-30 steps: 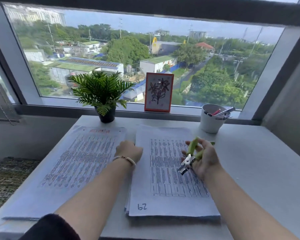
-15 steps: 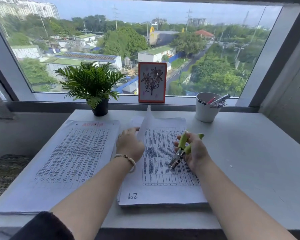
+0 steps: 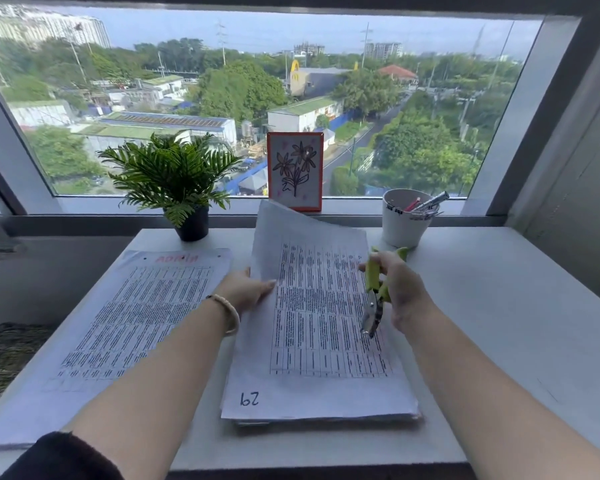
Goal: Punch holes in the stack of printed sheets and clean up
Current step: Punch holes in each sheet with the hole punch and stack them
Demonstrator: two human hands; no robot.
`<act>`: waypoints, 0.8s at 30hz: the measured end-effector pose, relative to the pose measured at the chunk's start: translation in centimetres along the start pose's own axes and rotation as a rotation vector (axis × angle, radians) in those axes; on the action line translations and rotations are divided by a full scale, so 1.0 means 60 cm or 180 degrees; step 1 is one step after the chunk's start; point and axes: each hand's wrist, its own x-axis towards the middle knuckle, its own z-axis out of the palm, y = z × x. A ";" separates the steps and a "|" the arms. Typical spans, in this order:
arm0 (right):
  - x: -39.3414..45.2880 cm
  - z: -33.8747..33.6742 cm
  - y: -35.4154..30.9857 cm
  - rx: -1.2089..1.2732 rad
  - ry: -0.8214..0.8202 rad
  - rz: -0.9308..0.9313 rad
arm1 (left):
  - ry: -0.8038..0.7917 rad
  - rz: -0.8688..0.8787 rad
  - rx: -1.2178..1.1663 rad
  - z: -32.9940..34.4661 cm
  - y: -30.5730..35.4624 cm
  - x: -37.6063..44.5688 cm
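Two stacks of printed sheets lie on the white desk. The left stack lies flat and shows two punched holes by its red heading. On the right stack, marked "29", my left hand grips the left edge of the top sheet, whose far end stands lifted and curled. My right hand holds a green-handled hole punch above the sheet's right side, with its metal jaws pointing down toward me.
A potted fern and a framed flower drawing stand at the window sill. A white cup with pens and clips sits at the back right. A woven rug lies on the floor to the left.
My left hand went from resting between the stacks to lifting the top sheet's far end higher. My right hand turned the punch so its jaws point down.
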 end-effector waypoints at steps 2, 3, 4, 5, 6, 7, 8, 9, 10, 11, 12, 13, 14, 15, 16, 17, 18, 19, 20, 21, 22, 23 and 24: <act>0.008 -0.020 -0.037 -0.0357 -0.0159 -0.0016 | -0.0033 0.0024 -0.0320 -0.011 0.009 -0.001; 0.011 -0.029 -0.051 -0.0396 -0.0400 0.0086 | -0.0052 0.0052 -0.0465 -0.015 0.015 -0.001; 0.013 -0.036 -0.063 -0.0341 -0.0691 0.0176 | -0.0064 0.0107 -0.0562 -0.016 0.021 -0.002; 0.013 -0.040 -0.074 -0.0266 -0.0944 0.0179 | -0.0103 0.0206 -0.0664 -0.015 0.031 -0.006; 0.009 -0.042 -0.085 -0.0249 -0.1117 0.0060 | -0.0152 0.0352 -0.0768 -0.015 0.044 -0.012; 0.005 -0.043 -0.097 -0.0300 -0.1180 -0.0149 | -0.0220 0.0519 -0.0910 -0.014 0.061 -0.021; 0.002 -0.043 -0.110 -0.0379 -0.1143 -0.0407 | -0.0289 0.0672 -0.1052 -0.016 0.079 -0.029; -0.002 -0.041 -0.125 -0.0493 -0.1026 -0.0694 | -0.0339 0.0824 -0.1171 -0.019 0.100 -0.036; -0.006 -0.038 -0.138 -0.0585 -0.0884 -0.0961 | -0.0356 0.0975 -0.1246 -0.022 0.122 -0.045; -0.011 -0.034 -0.150 -0.0626 -0.0770 -0.1181 | -0.0344 0.1130 -0.1277 -0.026 0.144 -0.054; -0.016 -0.031 -0.159 -0.0590 -0.0695 -0.1347 | -0.0330 0.1305 -0.1272 -0.032 0.162 -0.060; -0.021 -0.028 -0.164 -0.0514 -0.0659 -0.1462 | -0.0330 0.1460 -0.1257 -0.037 0.177 -0.065; -0.026 -0.026 -0.166 -0.0451 -0.0660 -0.1525 | -0.0327 0.1577 -0.1208 -0.042 0.185 -0.066; -0.031 -0.025 -0.165 -0.0445 -0.0694 -0.1539 | -0.0296 0.1617 -0.1109 -0.045 0.188 -0.068; -0.036 -0.025 -0.159 -0.0504 -0.0756 -0.1511 | -0.0236 0.1581 -0.0968 -0.046 0.183 -0.068; -0.040 -0.024 -0.149 -0.0615 -0.0829 -0.1480 | -0.0165 0.1498 -0.0824 -0.045 0.174 -0.068; -0.044 -0.023 -0.136 -0.0726 -0.0882 -0.1462 | -0.0096 0.1406 -0.0728 -0.043 0.163 -0.068; -0.046 -0.024 -0.125 -0.0790 -0.0889 -0.1455 | -0.0043 0.1336 -0.0681 -0.038 0.154 -0.069; -0.048 -0.024 -0.120 -0.0788 -0.0866 -0.1445 | -0.0010 0.1336 -0.0653 -0.035 0.149 -0.070; -0.049 -0.026 -0.122 -0.0752 -0.0843 -0.1426 | 0.0013 0.1383 -0.0611 -0.033 0.150 -0.071; -0.050 -0.028 -0.130 -0.0700 -0.0835 -0.1384 | -0.0014 0.1444 -0.0569 -0.033 0.155 -0.072; -0.051 -0.032 -0.142 -0.0657 -0.0853 -0.1310 | -0.0097 0.1468 -0.0556 -0.035 0.164 -0.074; -0.053 -0.040 -0.157 -0.0611 -0.0922 -0.1211 | -0.0235 0.1427 -0.0579 -0.037 0.171 -0.075</act>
